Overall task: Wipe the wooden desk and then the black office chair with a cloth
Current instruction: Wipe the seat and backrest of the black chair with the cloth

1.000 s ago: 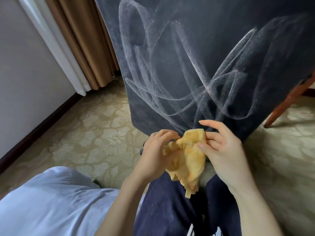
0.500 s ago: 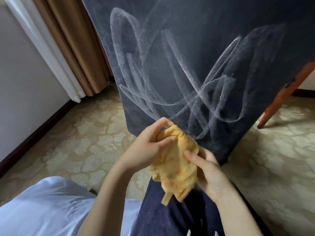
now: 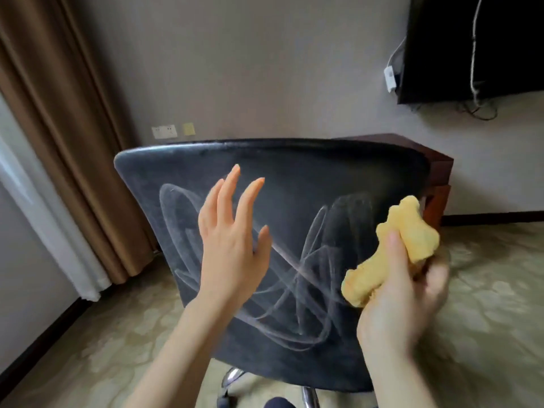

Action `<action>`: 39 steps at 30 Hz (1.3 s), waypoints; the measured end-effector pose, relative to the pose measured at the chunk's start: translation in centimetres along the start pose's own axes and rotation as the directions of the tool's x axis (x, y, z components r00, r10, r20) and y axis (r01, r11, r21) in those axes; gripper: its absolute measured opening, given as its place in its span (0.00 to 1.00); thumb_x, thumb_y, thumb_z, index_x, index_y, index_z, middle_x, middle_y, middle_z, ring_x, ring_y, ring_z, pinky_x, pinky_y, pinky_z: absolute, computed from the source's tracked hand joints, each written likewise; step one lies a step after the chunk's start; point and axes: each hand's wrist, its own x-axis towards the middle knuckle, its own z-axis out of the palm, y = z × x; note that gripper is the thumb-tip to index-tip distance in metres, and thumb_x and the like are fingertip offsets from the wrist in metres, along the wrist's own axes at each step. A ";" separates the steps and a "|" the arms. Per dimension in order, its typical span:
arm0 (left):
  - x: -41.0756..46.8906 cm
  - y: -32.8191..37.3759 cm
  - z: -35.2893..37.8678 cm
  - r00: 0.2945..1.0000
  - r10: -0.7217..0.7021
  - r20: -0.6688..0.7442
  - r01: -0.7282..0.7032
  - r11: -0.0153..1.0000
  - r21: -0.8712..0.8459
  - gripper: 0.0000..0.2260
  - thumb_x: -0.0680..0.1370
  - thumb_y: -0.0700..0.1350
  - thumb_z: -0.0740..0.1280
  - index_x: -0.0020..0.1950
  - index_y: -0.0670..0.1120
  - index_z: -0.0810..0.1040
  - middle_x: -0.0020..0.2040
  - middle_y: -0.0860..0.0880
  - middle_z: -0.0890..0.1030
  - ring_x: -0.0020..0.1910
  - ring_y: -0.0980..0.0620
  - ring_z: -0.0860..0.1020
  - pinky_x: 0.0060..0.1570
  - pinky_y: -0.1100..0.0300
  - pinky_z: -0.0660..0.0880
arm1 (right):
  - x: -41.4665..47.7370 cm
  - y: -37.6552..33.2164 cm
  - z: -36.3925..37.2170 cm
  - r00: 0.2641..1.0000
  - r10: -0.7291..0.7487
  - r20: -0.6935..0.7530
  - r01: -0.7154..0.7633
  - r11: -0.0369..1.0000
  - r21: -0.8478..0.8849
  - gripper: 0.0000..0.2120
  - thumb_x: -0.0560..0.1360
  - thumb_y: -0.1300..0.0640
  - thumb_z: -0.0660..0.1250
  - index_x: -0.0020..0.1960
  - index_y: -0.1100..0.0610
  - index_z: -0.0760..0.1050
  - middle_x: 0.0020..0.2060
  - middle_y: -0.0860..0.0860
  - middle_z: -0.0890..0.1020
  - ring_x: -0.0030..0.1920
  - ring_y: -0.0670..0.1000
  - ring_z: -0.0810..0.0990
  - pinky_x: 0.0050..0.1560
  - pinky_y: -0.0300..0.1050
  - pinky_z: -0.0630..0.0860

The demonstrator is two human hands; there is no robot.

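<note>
1. Head view: the black office chair [image 3: 338, 178] fills the middle, its backrest turned toward the person and tilted a little, top edge running roughly from 9 to 3 o'clock. Pale swirling wipe streaks cover the lower and central back; the band along the top edge looks unstreaked.

2. The right hand [image 3: 403, 293] is clenched around the bunched yellow cloth [image 3: 412, 231], which sticks out of the fist at both ends, its long axis running from about 7 to 1 o'clock. The fingers on the far side are blurred, so their exact hold cannot be told.

3. The left hand [image 3: 232, 248] is empty, fingers spread and pointing toward 12 o'clock, in front of the backrest's left half. Whether it touches the fabric cannot be told.

4. The relation that matters: the unstreaked upper band lies at about 11 o'clock from the cloth, and the backrest's right edge is just beside the cloth at 12 o'clock. The cloth hand is the nearer one to that right edge; the free hand is nearer the left and could steady the swivel chair.

5. The wooden desk [image 3: 435, 160] shows only as a corner behind the chair at 1 o'clock; judging by the streaks, the chair step is under way.

6. A likely next need is to flatten the wad against the fabric rather than wipe with a lump.
</note>
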 end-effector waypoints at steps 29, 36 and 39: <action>10.7 0.1 -3.0 0.991 0.083 0.102 -0.096 0.986 0.133 0.17 0.81 0.53 0.53 0.68 0.56 0.70 0.64 0.56 0.75 0.67 0.53 0.66 0.70 0.37 0.41 | 14.9 -0.1 6.8 0.938 -0.339 0.069 0.340 0.867 -0.363 0.19 0.83 0.57 0.51 0.72 0.50 0.62 0.74 0.53 0.61 0.73 0.53 0.60 0.65 0.33 0.58; 12.9 -7.2 -5.1 0.939 -0.240 0.245 0.184 0.956 0.228 0.22 0.82 0.57 0.43 0.60 0.60 0.77 0.64 0.53 0.76 0.69 0.51 0.65 0.70 0.36 0.39 | 9.1 1.9 10.3 0.916 -0.359 0.181 0.402 0.841 -0.363 0.18 0.82 0.54 0.53 0.71 0.48 0.64 0.72 0.54 0.66 0.71 0.57 0.64 0.68 0.59 0.64; 12.7 -7.9 -5.1 0.863 -0.323 0.388 0.333 0.942 0.043 0.22 0.81 0.60 0.43 0.48 0.67 0.78 0.62 0.51 0.78 0.64 0.47 0.71 0.72 0.44 0.54 | 6.4 2.8 12.0 0.853 -0.464 0.241 0.521 0.783 -0.340 0.20 0.81 0.59 0.55 0.72 0.51 0.62 0.75 0.55 0.59 0.76 0.59 0.53 0.72 0.63 0.54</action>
